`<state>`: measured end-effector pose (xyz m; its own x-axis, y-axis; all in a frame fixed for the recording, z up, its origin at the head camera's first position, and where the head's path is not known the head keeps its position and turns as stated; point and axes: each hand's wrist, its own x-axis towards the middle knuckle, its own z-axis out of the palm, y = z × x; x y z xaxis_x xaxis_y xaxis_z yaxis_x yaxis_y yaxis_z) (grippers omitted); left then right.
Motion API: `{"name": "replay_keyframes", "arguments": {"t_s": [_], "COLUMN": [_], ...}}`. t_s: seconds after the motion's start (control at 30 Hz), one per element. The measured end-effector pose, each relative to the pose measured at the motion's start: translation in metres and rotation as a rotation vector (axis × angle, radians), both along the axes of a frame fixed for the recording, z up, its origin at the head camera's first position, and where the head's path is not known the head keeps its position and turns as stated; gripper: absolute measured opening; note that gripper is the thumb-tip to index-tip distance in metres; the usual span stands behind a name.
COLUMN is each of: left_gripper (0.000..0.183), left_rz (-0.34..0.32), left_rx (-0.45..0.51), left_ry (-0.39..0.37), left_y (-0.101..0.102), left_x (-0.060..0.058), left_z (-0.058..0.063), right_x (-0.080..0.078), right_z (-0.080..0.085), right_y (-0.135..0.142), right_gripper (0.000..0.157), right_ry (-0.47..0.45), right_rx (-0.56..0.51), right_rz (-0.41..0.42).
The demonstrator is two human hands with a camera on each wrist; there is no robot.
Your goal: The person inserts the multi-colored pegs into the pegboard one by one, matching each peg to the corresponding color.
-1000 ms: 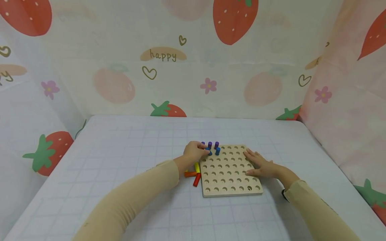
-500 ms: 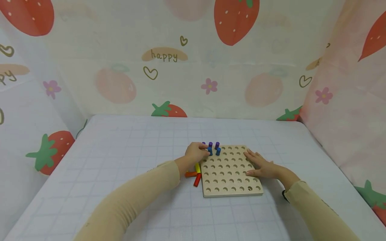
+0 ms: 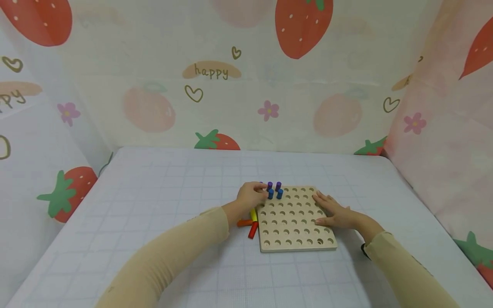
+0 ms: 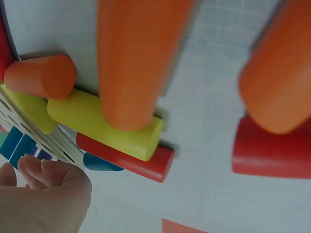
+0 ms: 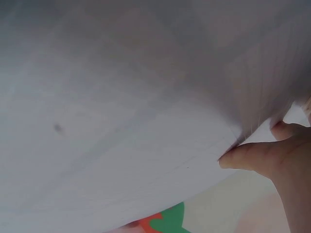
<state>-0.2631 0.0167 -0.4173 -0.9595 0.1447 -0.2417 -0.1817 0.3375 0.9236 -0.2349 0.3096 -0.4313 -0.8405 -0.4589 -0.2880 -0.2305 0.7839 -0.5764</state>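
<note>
My left hand (image 3: 250, 194) hovers at the far left corner of a wooden peg board (image 3: 298, 237), fingertips just left of an upright blue peg (image 3: 271, 194). In the left wrist view, a gap with nothing in it shows between the thumb and fingers of that hand (image 4: 46, 199). A second blue peg (image 3: 280, 193) stands to the right. Behind these, purple pegs (image 3: 278, 186) stand in the back row, one partly hidden by the fingers. My right hand (image 3: 334, 211) rests with spread fingers on the board's right edge.
Loose pegs lie left of the board: yellow (image 3: 253, 214), orange (image 3: 244, 223) and red (image 3: 252, 230). The left wrist view shows several more there, including a large orange peg (image 4: 141, 63) close up and a blue peg (image 4: 99, 162). Strawberry-print curtains (image 3: 292, 85) surround the table.
The blue peg pinched by my left hand now stands upright in the board, and the fingers have let go and drawn slightly left of it. My right hand has stayed in place.
</note>
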Motion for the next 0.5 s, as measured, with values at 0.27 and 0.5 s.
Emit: {"name": "replay_keyframes", "arguments": {"t_s": [0.27, 0.5], "left_gripper": [0.023, 0.024], "left_rz": [0.029, 0.015], "left_rx": [-0.057, -0.156], "left_ry": [0.031, 0.077], "left_y": [-0.017, -0.042], "left_x": [0.002, 0.001], "left_z": [0.004, 0.006], "right_x": [0.0, 0.0], "right_z": [0.0, 0.0], "right_y": [0.0, -0.001], "right_gripper": [0.09, 0.089], "right_ry": [0.002, 0.006], "right_rx": [0.001, -0.004], "right_rz": [0.001, 0.004]}}
